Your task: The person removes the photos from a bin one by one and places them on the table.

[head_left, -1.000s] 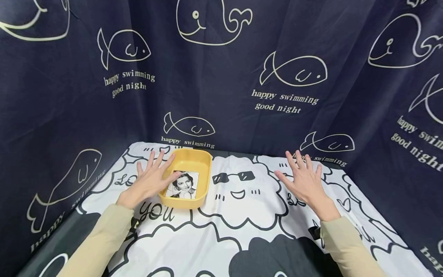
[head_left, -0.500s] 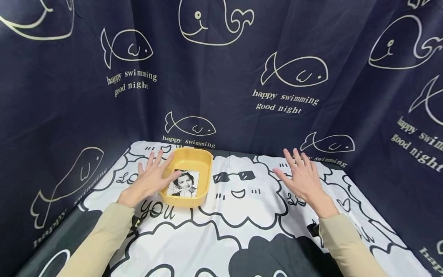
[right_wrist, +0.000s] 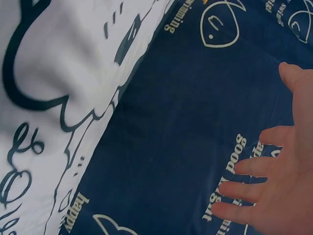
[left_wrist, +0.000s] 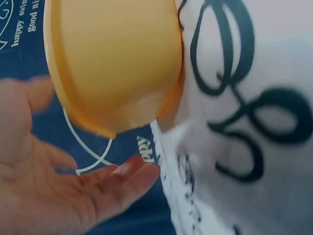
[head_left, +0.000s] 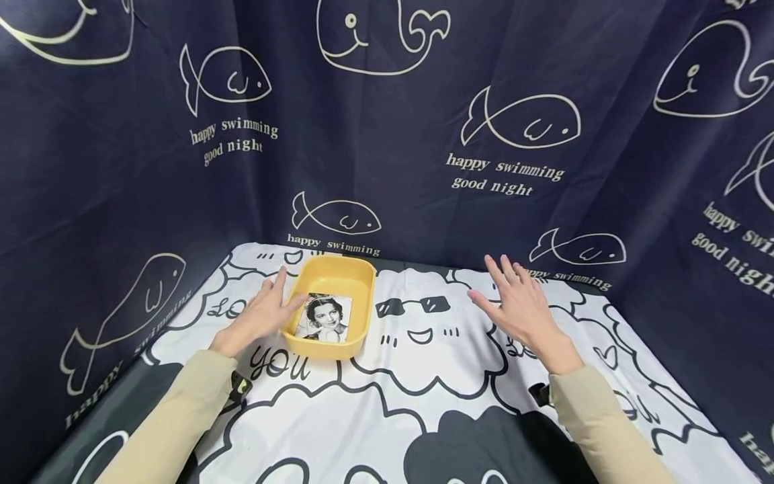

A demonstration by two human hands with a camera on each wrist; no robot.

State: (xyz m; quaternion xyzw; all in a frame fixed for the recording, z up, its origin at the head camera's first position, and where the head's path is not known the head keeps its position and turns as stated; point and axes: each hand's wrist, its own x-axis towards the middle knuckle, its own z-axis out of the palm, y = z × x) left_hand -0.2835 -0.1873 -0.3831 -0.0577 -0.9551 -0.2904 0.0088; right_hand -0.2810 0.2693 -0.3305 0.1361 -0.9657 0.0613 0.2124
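Yellow tray: shallow, rounded-corner plastic dish, left of centre in the head view, standing on the printed tablecloth. In the left wrist view its outer wall fills the upper left of the frame.

Photograph: black-and-white portrait print, lying flat inside the tray on its floor.

Left hand: just left of the tray, fingers extended and slightly spread, thumb at the tray's near-left rim. Holds nothing. The left wrist view is blurred, so actual contact with the tray wall cannot be told for certain; the fingertips appear just beside it.

Right hand: right of centre in the head view, well apart from the tray, palm down, fingers straight and splayed above the cloth. Holds nothing; the right wrist view shows the fingers spread before the dark curtain.

Curtain: navy fabric with outlined fish and whales, filling the upper frame and both sides.

Sleeves: beige, at lower left and lower right.
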